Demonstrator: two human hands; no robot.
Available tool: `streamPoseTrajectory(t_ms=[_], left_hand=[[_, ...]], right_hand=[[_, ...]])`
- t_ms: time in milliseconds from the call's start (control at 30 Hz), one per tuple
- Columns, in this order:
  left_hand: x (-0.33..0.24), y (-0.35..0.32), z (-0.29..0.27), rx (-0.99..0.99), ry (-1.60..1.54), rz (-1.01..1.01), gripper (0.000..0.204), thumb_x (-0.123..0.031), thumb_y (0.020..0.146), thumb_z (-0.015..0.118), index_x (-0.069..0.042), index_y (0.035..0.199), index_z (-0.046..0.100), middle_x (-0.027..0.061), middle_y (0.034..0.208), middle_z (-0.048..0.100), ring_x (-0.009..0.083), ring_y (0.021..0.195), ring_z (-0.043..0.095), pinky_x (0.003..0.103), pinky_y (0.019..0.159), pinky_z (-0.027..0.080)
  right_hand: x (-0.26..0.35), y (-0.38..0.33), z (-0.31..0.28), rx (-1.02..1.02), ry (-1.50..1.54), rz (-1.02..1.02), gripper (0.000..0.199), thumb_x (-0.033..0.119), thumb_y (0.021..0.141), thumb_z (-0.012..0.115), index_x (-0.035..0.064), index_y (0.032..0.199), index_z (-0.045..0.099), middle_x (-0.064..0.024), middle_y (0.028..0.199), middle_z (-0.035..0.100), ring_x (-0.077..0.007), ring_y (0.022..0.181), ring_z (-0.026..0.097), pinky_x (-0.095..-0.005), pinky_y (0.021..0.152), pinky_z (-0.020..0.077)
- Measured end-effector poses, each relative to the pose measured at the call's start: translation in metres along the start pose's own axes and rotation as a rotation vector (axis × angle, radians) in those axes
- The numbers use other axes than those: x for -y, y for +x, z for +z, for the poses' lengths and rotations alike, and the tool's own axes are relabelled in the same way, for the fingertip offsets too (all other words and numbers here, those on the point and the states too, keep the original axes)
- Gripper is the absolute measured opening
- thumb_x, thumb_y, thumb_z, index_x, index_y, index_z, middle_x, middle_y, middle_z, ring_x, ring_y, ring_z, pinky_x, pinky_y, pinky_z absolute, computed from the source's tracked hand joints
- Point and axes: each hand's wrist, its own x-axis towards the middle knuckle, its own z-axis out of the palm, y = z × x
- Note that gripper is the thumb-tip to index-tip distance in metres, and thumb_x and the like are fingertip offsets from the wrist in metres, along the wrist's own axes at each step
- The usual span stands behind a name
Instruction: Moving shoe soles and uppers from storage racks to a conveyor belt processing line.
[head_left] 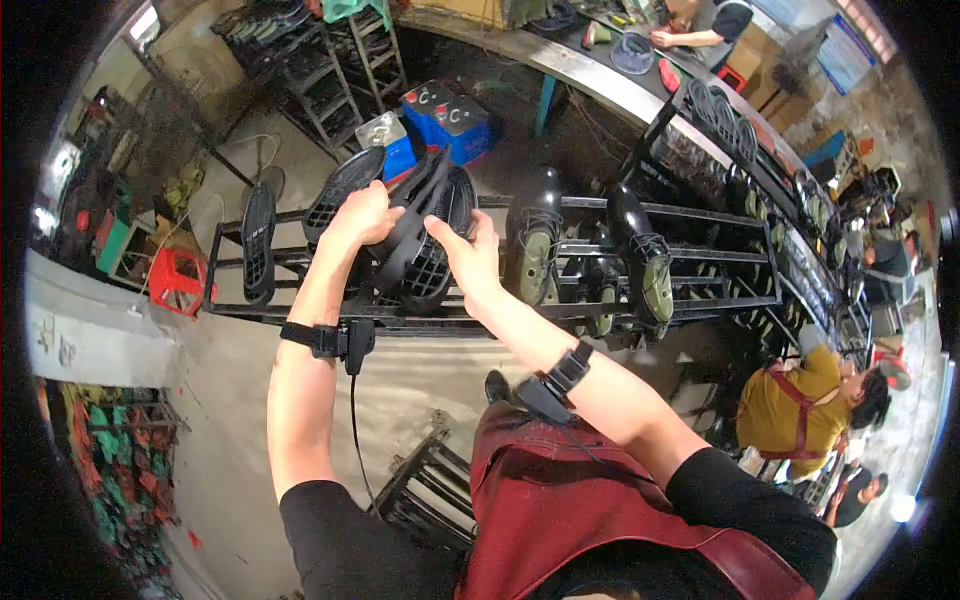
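My right hand (468, 255) grips a black shoe sole (433, 285) with a grid-patterned inside, thumb over its face and fingers along its right edge. Close to its left, my left hand (362, 215) is closed against another black sole (345, 192); its fingertips are partly hidden. Between the hands, dark sole edges are blurred. A single sole (258, 245) lies at the left end of the black metal rack (690, 210). To the right of my hands stand a black shoe (538, 235) and a second black shoe (642, 255), both with olive linings and laces.
Behind the rack sit blue boxes (460, 130). A red stool (178, 280) stands at the left, and another low metal rack (435, 480) is near my legs. A co-worker in a yellow top (800, 405) is at the right; another person (715, 35) works at the far bench.
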Motion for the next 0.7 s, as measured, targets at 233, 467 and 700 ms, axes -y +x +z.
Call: streamPoseTrajectory(t_ms=[233,467,700], left_hand=[[-0.023,-0.001,-0.011,-0.127,-0.400,-0.080,0.033,-0.028,0.082,0.079,0.002,0.094,0.069,0.0174,0.090,0.072,0.0258,0.087,0.067,0.040,0.078,0.053],[-0.081,-0.071,-0.036,-0.491,-0.400,0.087,0.028,-0.021,0.080,0.073,-0.002,0.100,0.066,0.0206,0.101,0.072,0.0373,0.097,0.070,0.044,0.088,0.053],[-0.103,-0.098,-0.028,-0.290,-0.157,0.179,0.058,-0.037,0.082,0.079,-0.005,0.127,0.061,0.0241,0.130,0.062,0.0415,0.115,0.063,0.048,0.100,0.051]], right_hand=[[0.010,0.025,0.028,-0.090,-0.273,0.131,0.058,0.043,0.078,0.080,-0.0036,0.111,0.070,-0.0225,0.125,0.059,-0.0338,0.118,0.054,-0.0449,0.101,0.0446],[0.004,0.013,0.004,-0.127,0.108,0.126,0.025,0.021,0.093,0.066,-0.0038,0.093,0.068,-0.0080,0.079,0.064,-0.0159,0.079,0.055,-0.0342,0.075,0.0452],[-0.009,0.000,-0.006,-0.191,0.302,0.188,0.053,0.046,0.098,0.062,-0.0003,0.124,0.056,-0.0128,0.112,0.062,-0.0213,0.100,0.058,-0.0395,0.082,0.0489]])
